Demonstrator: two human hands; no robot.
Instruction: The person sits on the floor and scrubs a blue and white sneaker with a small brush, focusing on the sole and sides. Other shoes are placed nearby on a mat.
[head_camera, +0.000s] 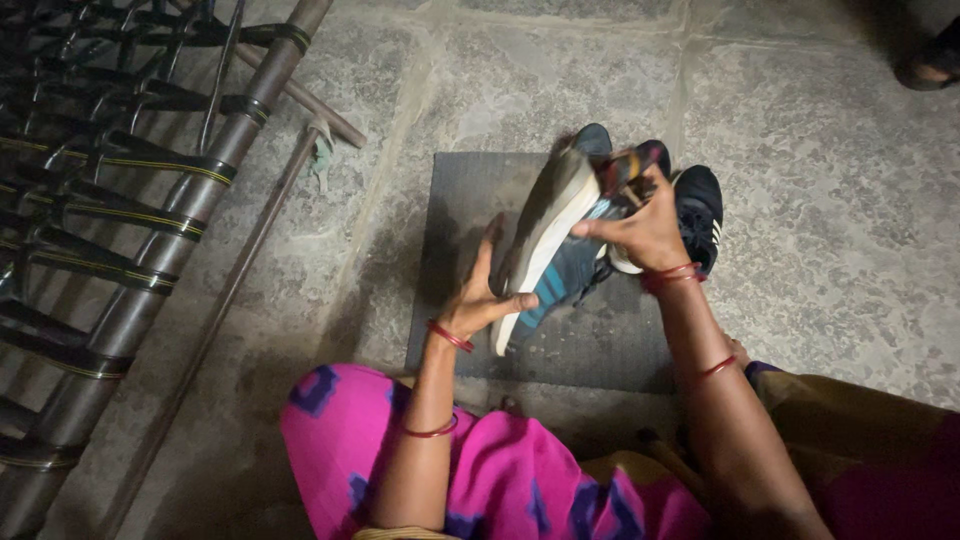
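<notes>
Two hands on one shoe (545, 235), and it is up off the mat (470, 190), tipped on edge with its pale sole turned toward the camera. Left hand (480, 295) curls round the lower end near the heel, thumb pressed against the sole's rim, fingers wrapped behind. Right hand (645, 228) is pinching the upper end, fingers closed tight on the toe part, and something small and multicoloured (a cloth or a brush, hard to say) shows just above those knuckles. Black shoe (700, 210) lies on the mat's far right corner, just beside the right wrist, untouched by either hand.

Progress, by the look of it: one shoe lifted and being handled, the black one waiting, so roughly the early half of the job. Sole looks dusty grey along its length, though the dim light makes that unsure.

Hidden bits: the left fingers behind the shoe, its laces and inside, and most of the woven cot frame (120, 200) cut off at the left edge.
</notes>
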